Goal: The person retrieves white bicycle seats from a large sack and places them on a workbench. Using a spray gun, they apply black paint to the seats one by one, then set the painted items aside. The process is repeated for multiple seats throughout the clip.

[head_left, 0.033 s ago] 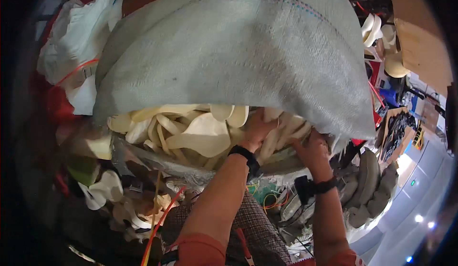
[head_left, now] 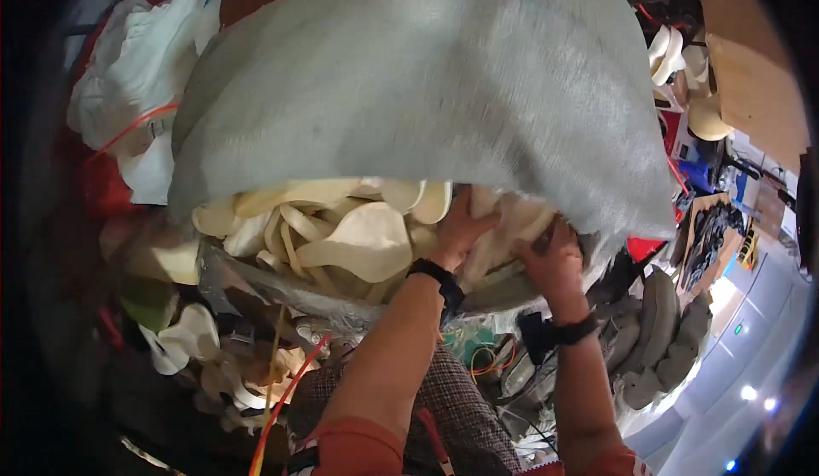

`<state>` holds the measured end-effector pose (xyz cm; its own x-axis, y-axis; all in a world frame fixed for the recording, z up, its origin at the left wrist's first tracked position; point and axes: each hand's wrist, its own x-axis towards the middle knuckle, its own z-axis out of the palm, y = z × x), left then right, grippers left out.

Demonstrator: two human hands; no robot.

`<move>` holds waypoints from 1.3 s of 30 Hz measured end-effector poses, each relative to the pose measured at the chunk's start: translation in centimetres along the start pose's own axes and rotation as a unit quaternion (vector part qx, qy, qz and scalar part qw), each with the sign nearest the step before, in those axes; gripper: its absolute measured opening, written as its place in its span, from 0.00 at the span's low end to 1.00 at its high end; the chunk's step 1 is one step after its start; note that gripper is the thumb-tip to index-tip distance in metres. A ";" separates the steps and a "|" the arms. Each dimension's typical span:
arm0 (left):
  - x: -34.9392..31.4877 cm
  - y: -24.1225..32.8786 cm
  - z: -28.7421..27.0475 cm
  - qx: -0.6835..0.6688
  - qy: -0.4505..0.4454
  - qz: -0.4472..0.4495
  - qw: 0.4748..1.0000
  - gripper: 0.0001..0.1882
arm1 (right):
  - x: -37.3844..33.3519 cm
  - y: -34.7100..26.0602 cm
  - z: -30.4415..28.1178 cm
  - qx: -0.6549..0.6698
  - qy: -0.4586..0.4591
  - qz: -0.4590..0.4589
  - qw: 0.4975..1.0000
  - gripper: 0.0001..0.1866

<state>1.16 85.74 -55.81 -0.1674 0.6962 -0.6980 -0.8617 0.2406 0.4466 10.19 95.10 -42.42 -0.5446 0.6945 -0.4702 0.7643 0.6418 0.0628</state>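
Note:
A big pale grey woven sack [head_left: 409, 92] lies in front of me, its mouth facing me and full of cream-coloured insoles [head_left: 367, 241]. My left hand [head_left: 462, 230] reaches into the mouth at the middle, thumb lying over a bunch of insoles, its other fingers partly hidden behind them. On the other side of this bunch is my right hand [head_left: 554, 263], fingers bent against the insoles just under the sack's edge. Both hands press on the bunch between them, which is slightly blurred. A dark band circles each wrist.
Clear plastic film [head_left: 341, 305] hangs below the mouth. Grey sole-shaped pieces [head_left: 653, 331] are piled at the lower right, more cream pieces [head_left: 189, 335] at the lower left. A white bag [head_left: 141, 75] stands at the far left; a cardboard sheet [head_left: 759, 84] rises at the right.
My right hand has shifted slightly left and up, onto the bunch of insoles. The sack's upper side has shifted, and its coloured stitching shows less. My left hand has hardly moved.

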 end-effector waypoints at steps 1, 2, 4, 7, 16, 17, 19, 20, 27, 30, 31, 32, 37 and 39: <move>-0.3 0.5 0.3 -0.081 -0.007 0.005 0.997 0.38 | 0.9 -0.6 1.0 0.003 0.060 -0.015 0.998 0.39; 0.5 0.3 -0.4 -0.129 -0.047 -0.019 0.990 0.37 | 2.0 -1.0 2.1 0.055 0.089 -0.008 0.994 0.38; 1.9 0.6 -1.0 -0.162 -0.073 -0.054 0.983 0.34 | 3.8 -1.8 3.7 0.159 0.144 0.013 0.977 0.38; 0.6 1.9 1.7 -0.127 -0.018 0.025 0.991 0.26 | 5.4 -1.6 3.2 0.292 0.081 0.129 0.944 0.35; -12.2 3.9 5.5 0.102 0.143 0.058 0.983 0.19 | -5.2 -3.7 -3.8 0.430 0.033 0.119 0.894 0.31; -14.3 4.5 6.1 0.093 0.134 0.047 0.986 0.19 | -6.8 -3.3 -3.8 0.414 0.059 0.093 0.904 0.30; -17.9 3.8 6.7 0.081 0.150 0.096 0.981 0.17 | -10.0 -4.5 -5.2 0.512 0.054 0.113 0.850 0.28; -19.1 2.4 6.8 0.082 0.172 0.157 0.969 0.16 | -11.3 -5.2 -5.9 0.518 0.050 0.109 0.847 0.28; -27.9 2.5 6.3 0.029 0.209 0.256 0.943 0.11 | -17.3 -8.5 -9.4 0.517 0.015 0.046 0.855 0.25; -29.8 3.1 5.1 0.045 0.234 0.260 0.936 0.11 | -19.2 -10.9 -10.7 0.542 -0.014 0.092 0.835 0.25; -30.5 3.3 4.5 0.061 0.242 0.253 0.935 0.11 | -19.1 -11.0 -9.5 0.565 -0.023 0.091 0.820 0.26; -31.2 3.5 4.1 0.076 0.247 0.253 0.932 0.11 | -19.4 -11.4 -8.8 0.583 -0.014 0.069 0.810 0.27; -35.1 3.8 2.7 0.212 0.312 0.353 0.856 0.09 | -23.1 -13.6 -9.7 0.638 -0.041 0.053 0.767 0.27; -37.2 4.5 2.8 0.220 0.293 0.378 0.850 0.09 | -24.7 -13.1 -10.0 0.658 -0.025 0.026 0.752 0.25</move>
<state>4.84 62.86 -26.24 -0.9149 0.3388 -0.2195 -0.1602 0.1943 0.9678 10.13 72.81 -22.84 -0.5140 0.6739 -0.5308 0.4813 -0.2856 -0.8287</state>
